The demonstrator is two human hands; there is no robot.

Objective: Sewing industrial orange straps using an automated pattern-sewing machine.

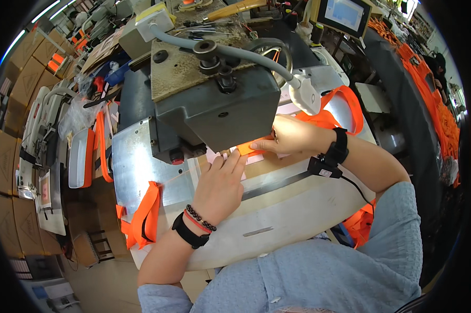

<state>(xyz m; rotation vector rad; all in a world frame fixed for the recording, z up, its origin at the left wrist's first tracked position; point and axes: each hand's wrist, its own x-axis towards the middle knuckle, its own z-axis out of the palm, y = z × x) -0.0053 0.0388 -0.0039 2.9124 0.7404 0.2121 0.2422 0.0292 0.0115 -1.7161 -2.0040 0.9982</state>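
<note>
Under the dark head of a sewing machine (pixel 219 104), a short piece of orange webbing (pixel 246 149) lies on a pink and tan plate (pixel 264 166). My right hand (pixel 300 136) grips the webbing, its thumb along the top; its other fingers are partly hidden by the machine head. With fingers stretched out flat, my left hand (pixel 218 187) touches the webbing's left end with its fingertips. Beyond my right wrist a loop of orange strap (pixel 354 107) curls on the machine bed. Left of my left hand, folded orange straps (pixel 145 216) hang over the table edge.
A white lamp (pixel 304 96) on a grey bendable arm hangs above my right hand. A white and orange bin (pixel 82 156) stands at the left. A small screen (pixel 344 14) is at the back right. Orange webbing (pixel 428 99) covers the dark table at the far right.
</note>
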